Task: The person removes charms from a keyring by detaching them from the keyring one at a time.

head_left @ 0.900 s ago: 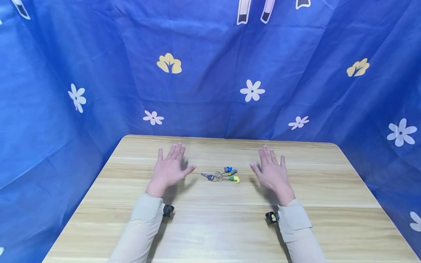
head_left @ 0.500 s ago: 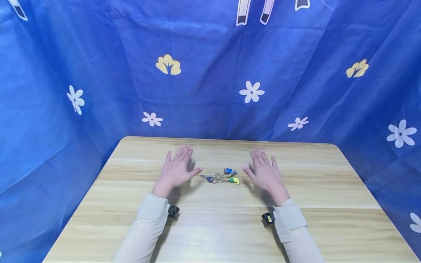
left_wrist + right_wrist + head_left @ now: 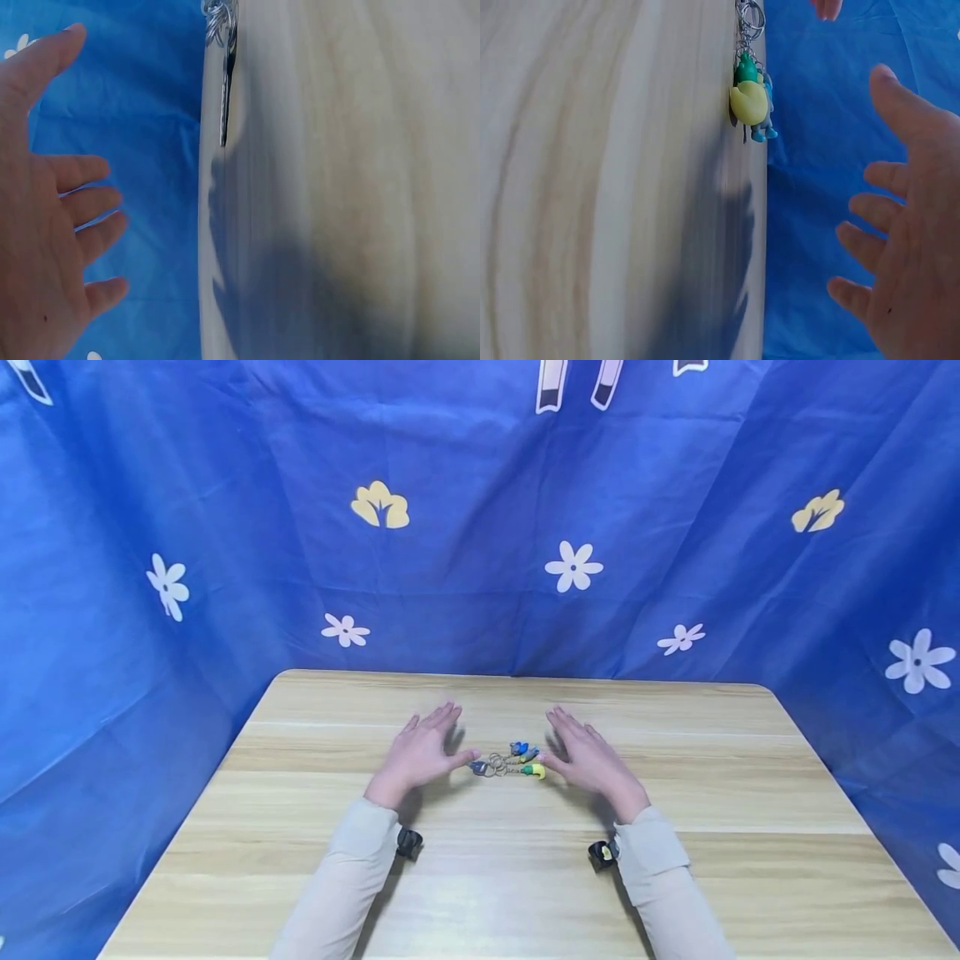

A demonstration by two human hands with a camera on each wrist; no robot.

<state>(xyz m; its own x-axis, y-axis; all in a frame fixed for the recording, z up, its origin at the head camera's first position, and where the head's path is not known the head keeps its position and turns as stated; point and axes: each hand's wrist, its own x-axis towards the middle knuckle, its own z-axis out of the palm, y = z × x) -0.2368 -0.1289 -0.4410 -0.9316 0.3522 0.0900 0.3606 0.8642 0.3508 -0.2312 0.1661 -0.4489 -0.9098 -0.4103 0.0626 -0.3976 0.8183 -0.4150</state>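
Both hands flank the keyring (image 3: 506, 765) lying mid-table (image 3: 300, 827). Left hand (image 3: 420, 753) is spread flat, thumb tip right by the key end; right hand (image 3: 588, 758) is spread too, thumb just beside the yellow charm (image 3: 748, 103). Neither grips anything.

**Blue backdrop, pale wood, bright charms**

A blue cloth (image 3: 480, 527) printed with white and yellow flowers fills the upper frame. Below lies a light wood-grain table (image 3: 487, 877). At centre, a silver keyring (image 3: 506, 764) carries blue, green and yellow charms between beige sleeves (image 3: 337, 885).
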